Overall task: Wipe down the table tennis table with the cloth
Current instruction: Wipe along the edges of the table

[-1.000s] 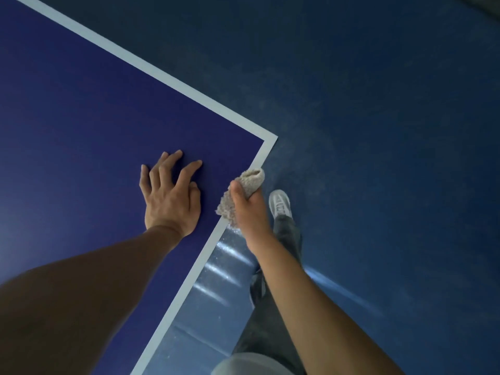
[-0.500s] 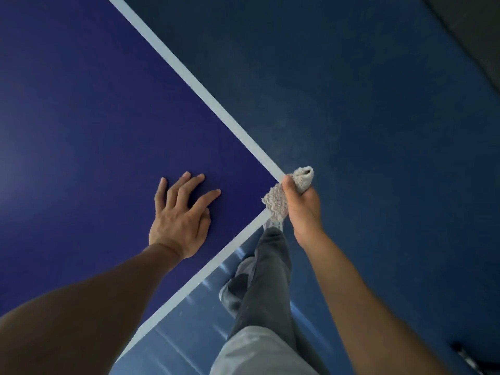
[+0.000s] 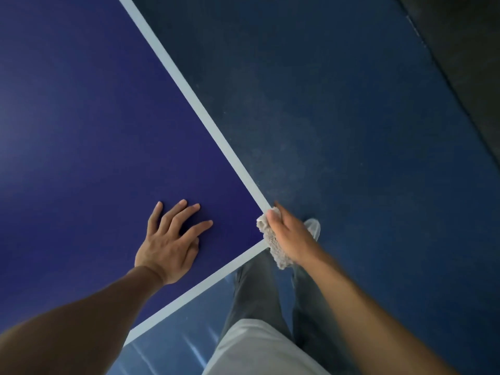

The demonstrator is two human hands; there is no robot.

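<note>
The dark blue table tennis table (image 3: 94, 131) with white border lines fills the left half of the view, its near corner at the lower middle. My left hand (image 3: 170, 239) lies flat on the tabletop with fingers spread, a short way in from that corner. My right hand (image 3: 290, 236) grips a bunched beige cloth (image 3: 270, 239) and holds it against the corner of the table, where the two white lines meet. Part of the cloth hangs below my palm over the edge.
Blue floor (image 3: 351, 131) spreads to the right of the table. A darker strip (image 3: 473, 63) runs along the upper right corner. My legs in grey trousers (image 3: 257, 293) and one light shoe (image 3: 313, 228) stand just beside the table corner.
My right hand has slid the cloth along the end line out to the table corner. The left hand stays flat on the table. The view has turned, and my legs have stepped around the corner.
</note>
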